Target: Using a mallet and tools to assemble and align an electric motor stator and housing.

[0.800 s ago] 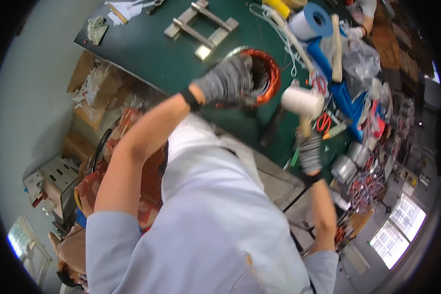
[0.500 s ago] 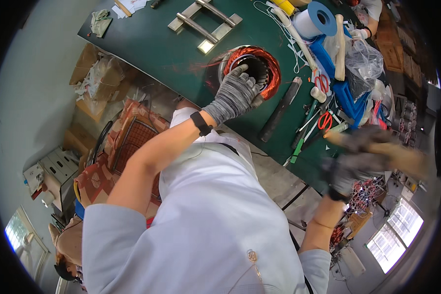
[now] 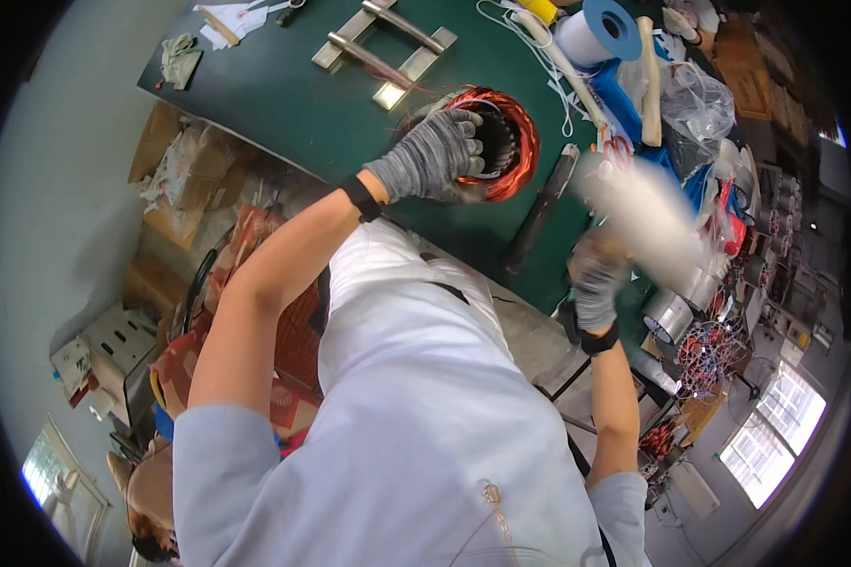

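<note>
A motor stator (image 3: 523,142) with a ring of red copper windings lies on its side on the green table (image 3: 284,109), its slotted bore facing right. My left hand (image 3: 433,156), in a grey knit glove, grips its near left rim with the fingers curled over into the opening. To the right, my right hand (image 3: 598,279), also gloved, is raised near the table edge and closed on a pale, thick mallet-like tool (image 3: 648,222). Motion smears this tool, so its exact shape is unclear. It is apart from the stator.
Between the hands lies a dark bar (image 3: 542,210). Beyond are red-handled scissors (image 3: 617,151), a blue-and-white spool (image 3: 600,36), a pale stick (image 3: 651,85) and clear plastic bags (image 3: 698,106). A metal frame (image 3: 388,52) lies behind the stator, a crumpled cloth (image 3: 180,61) far left.
My right hand and the blurred tool have swung left, inward over the table edge. My left hand has shifted slightly left on the stator rim, and its fingers sit less deep in the bore.
</note>
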Available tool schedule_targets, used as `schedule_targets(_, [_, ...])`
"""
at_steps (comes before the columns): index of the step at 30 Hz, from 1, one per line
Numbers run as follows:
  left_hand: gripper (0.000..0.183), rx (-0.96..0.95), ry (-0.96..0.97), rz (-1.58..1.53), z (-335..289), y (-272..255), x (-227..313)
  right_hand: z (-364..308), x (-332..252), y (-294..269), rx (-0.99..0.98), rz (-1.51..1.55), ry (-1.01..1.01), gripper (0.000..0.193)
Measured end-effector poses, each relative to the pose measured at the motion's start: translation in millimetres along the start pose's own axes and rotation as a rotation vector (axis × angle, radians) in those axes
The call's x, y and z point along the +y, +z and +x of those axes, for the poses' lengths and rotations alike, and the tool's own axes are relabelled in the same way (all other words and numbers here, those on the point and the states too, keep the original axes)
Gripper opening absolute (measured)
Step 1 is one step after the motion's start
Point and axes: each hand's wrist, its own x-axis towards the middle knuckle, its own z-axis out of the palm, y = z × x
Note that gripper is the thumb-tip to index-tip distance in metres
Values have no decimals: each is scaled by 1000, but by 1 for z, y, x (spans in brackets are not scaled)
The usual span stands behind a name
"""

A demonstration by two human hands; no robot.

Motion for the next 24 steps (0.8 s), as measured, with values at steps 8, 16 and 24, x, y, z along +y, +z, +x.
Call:
schedule_targets(8, [13,-195,-528,370,-16,10,45,72,-62,-113,271,-259,-56,20])
schedule_targets(16, [22,20,-552,227,7,12,58,-20,37,-21,-124,-207,291,32])
schedule_targets(24, [27,39,-372,155,-17,-4,32,44,-35,-75,95,1122,290,28])
